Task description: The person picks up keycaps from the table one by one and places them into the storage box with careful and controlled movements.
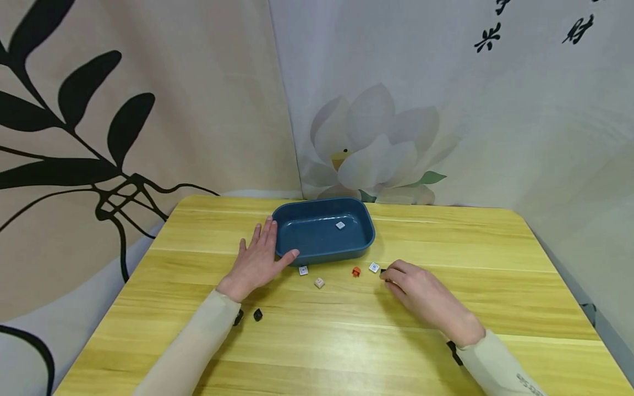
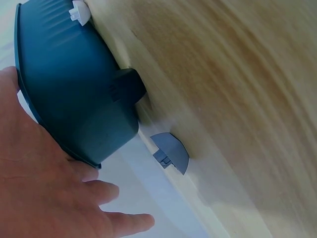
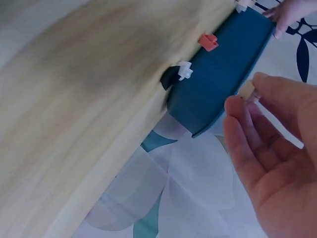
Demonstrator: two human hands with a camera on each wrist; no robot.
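Note:
My left hand (image 1: pixel 257 263) lies with straight, spread fingers against the left rim of a dark blue rectangular tray (image 1: pixel 317 258). My right hand (image 1: pixel 418 289) is over the table, right of the tray; its thumb and index finger pinch a small beige block (image 3: pixel 246 91). Close to its fingertips in the head view are a black piece (image 1: pixel 383 271) and a small white block (image 1: pixel 373 267). In front of the tray lie an orange piece (image 1: pixel 356 271), another beige block (image 1: pixel 319 282) and another white block (image 1: pixel 304 270). Inside the tray sits one white block (image 1: pixel 340 225).
A black piece (image 1: pixel 258 315) lies beside the left forearm. The wooden table (image 1: pixel 470 242) has its back edge just behind the tray. Beyond it hangs a pale curtain (image 1: pixel 238 110) printed with leaves and a flower.

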